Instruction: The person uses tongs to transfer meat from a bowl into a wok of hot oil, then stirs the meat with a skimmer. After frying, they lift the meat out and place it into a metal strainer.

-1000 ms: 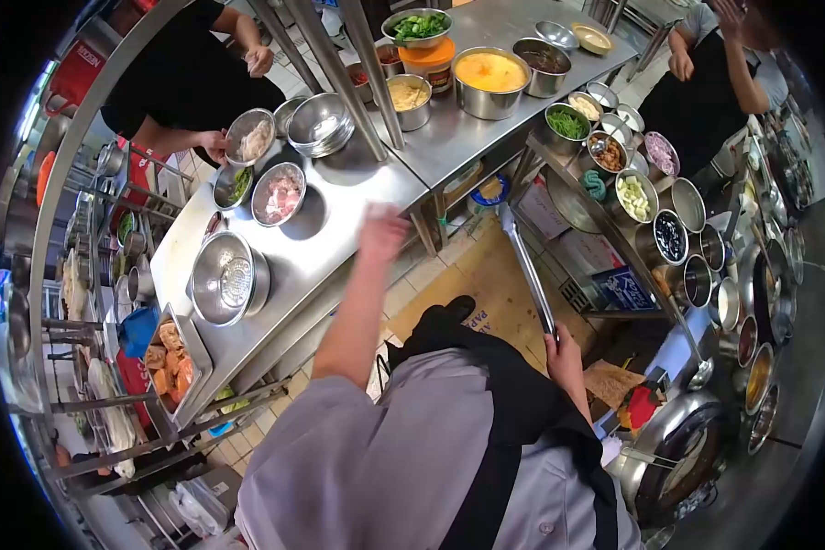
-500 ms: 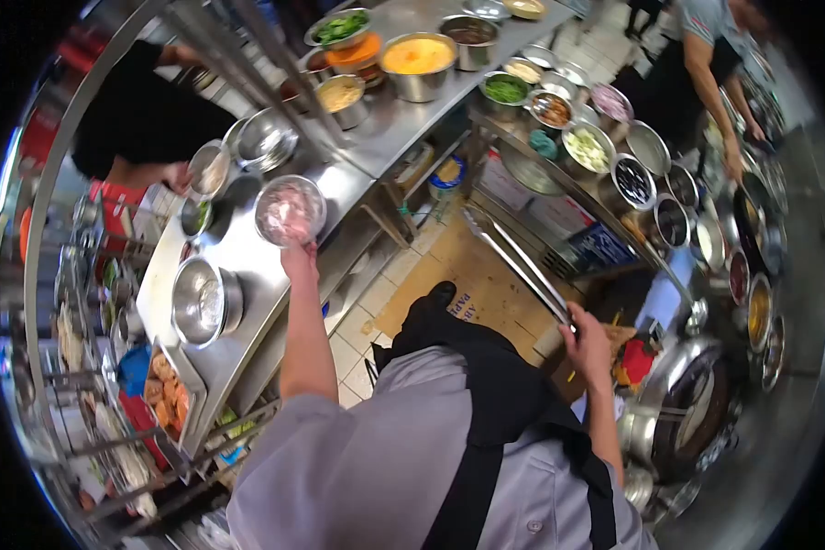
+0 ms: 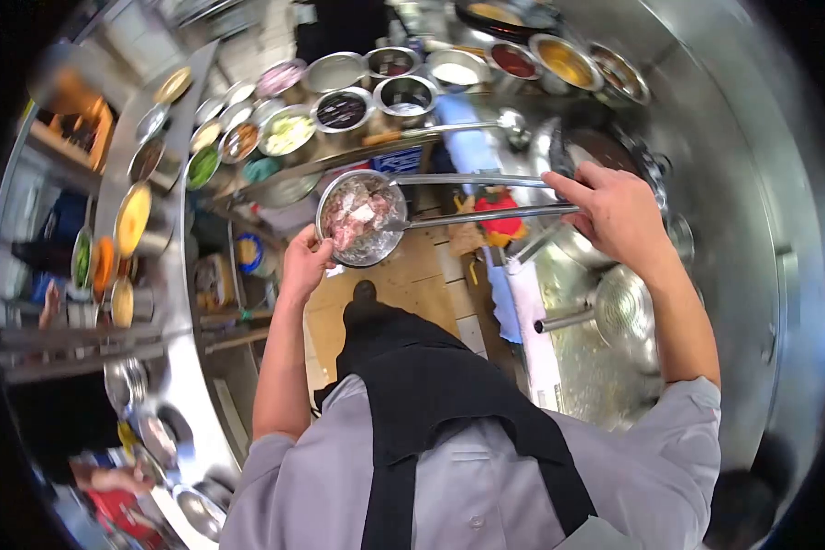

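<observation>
I find bowl (image 3: pixel 376 255) of meat (image 3: pixel 350 215) now off counter (image 3: pixel 195 385) edge; left hand (image 3: pixel 307 264) pinches rim, right hand (image 3: pixel 619 215) grips tongs (image 3: pixel 472 180), tips newly inside.

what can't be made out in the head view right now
- Tips of the tongs: lost against the meat; I can't tell whether they pinch any.
- Some fingers of the left hand: hidden by the bowl.
- What the blurred hand at lower left is doing: motion smears it.
- Upper body of the person in black: cut off by the top edge.
</observation>
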`<state>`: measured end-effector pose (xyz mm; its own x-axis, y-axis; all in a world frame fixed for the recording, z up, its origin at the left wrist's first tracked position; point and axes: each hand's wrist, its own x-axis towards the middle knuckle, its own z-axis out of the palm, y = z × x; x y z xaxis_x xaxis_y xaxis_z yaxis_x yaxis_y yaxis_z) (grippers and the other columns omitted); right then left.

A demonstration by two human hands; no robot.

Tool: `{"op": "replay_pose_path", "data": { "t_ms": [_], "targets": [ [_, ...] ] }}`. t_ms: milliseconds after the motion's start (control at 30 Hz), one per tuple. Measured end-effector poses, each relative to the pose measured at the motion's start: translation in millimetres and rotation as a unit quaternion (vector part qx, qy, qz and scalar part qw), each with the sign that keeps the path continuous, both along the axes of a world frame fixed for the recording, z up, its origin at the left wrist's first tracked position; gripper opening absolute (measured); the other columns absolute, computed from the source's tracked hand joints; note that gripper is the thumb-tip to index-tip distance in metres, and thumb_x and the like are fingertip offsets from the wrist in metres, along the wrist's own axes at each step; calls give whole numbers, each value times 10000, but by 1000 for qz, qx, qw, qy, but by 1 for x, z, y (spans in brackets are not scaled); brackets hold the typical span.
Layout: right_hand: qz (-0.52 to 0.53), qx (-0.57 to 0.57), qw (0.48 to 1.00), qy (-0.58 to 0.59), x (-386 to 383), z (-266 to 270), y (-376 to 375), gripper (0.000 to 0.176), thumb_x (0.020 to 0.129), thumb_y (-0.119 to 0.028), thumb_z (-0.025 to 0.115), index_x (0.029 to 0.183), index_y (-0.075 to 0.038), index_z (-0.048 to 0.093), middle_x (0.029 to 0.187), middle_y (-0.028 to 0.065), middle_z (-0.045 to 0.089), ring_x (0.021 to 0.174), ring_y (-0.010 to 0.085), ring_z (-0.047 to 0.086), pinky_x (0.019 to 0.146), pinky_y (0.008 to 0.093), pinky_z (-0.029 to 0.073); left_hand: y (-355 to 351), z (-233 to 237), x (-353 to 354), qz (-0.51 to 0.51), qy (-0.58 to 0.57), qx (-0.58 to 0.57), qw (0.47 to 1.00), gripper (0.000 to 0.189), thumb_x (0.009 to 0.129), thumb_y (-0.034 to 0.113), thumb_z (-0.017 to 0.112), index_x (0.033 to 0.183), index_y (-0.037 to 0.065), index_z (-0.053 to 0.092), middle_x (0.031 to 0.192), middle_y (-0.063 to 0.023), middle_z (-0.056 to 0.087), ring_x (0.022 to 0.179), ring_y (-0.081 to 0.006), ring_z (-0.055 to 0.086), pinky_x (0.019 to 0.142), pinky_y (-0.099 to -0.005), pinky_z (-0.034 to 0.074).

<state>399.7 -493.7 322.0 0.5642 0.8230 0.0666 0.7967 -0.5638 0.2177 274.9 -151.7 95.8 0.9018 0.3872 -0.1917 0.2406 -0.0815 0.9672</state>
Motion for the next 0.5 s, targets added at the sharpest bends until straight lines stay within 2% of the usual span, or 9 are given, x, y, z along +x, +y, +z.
{"op": "replay_pose_path", "data": {
  "t_ms": [133, 200, 300, 500],
  "targets": [
    [-74, 5, 997, -32, -5, 5, -41, 411, 642, -207, 662, 1037, -186, 549, 729, 34, 502, 654, 214, 551, 578, 333, 426, -33, 20, 71, -126, -33, 34, 991, 87, 782, 86, 514, 799, 15, 561, 721, -2, 554, 564, -51, 505, 522, -203, 438],
    [-97, 3, 994, -47, -11, 6, -59, 380, 638, -208, 661, 1004, -179, 564, 714, 29, 509, 651, 209, 552, 573, 332, 430, -48, 22, 100, -182, -45, 31, 982, 72, 791, 74, 502, 811, 25, 550, 722, -2, 557, 566, -52, 503, 514, -201, 431],
    [-184, 20, 981, -53, -24, 27, -84, 331, 644, -200, 652, 966, -170, 580, 701, 25, 516, 636, 216, 549, 557, 336, 435, -70, 35, 141, -220, 0, -128, 967, 85, 815, 69, 472, 876, 58, 531, 747, 5, 570, 584, -53, 502, 523, -198, 440],
    [-355, 78, 929, -69, -49, 58, -113, 320, 676, -163, 627, 994, -155, 587, 723, 33, 538, 645, 244, 548, 567, 346, 434, -126, 53, 218, -288, 30, -254, 923, 96, 832, 96, 472, 905, 67, 526, 803, -13, 573, 625, -79, 536, 569, -221, 469]
  ]
}}
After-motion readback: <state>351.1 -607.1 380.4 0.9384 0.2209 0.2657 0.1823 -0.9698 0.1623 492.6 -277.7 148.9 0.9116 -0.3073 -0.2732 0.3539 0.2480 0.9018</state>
